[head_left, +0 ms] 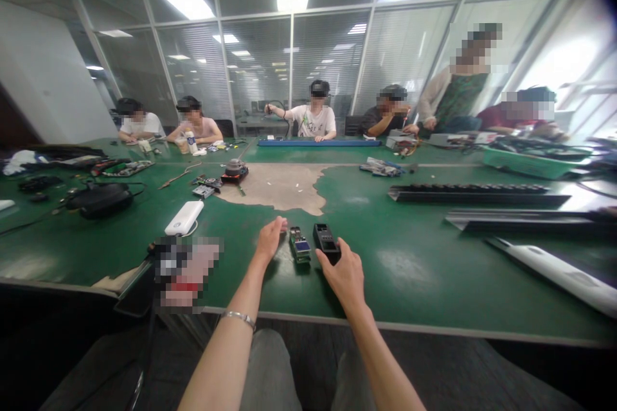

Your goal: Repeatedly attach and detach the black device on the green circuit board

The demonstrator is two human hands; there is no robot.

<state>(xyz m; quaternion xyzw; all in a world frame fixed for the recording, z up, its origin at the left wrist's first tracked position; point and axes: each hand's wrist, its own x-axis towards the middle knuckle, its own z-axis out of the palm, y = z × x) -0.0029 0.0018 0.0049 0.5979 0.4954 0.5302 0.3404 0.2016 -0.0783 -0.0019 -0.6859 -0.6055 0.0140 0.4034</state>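
A small green circuit board assembly [299,247] with a blue-screened display lies on the green table, between my two hands. Just right of it is a black plastic housing [326,237], a narrow box with cut-outs along it. My right hand [344,270] grips the near end of this housing, thumb on the left and fingers at the right side. My left hand [270,241] is held beside the circuit board on its left, apart from it, with fingers extended and nothing seen in them.
On the green table [400,270], a white power bank [184,217] lies left. A brown worn patch [284,189] spreads ahead, with a dark device [234,170] at its edge. Black rails [472,194] and a long white casing [554,273] occupy the right. Several people sit opposite.
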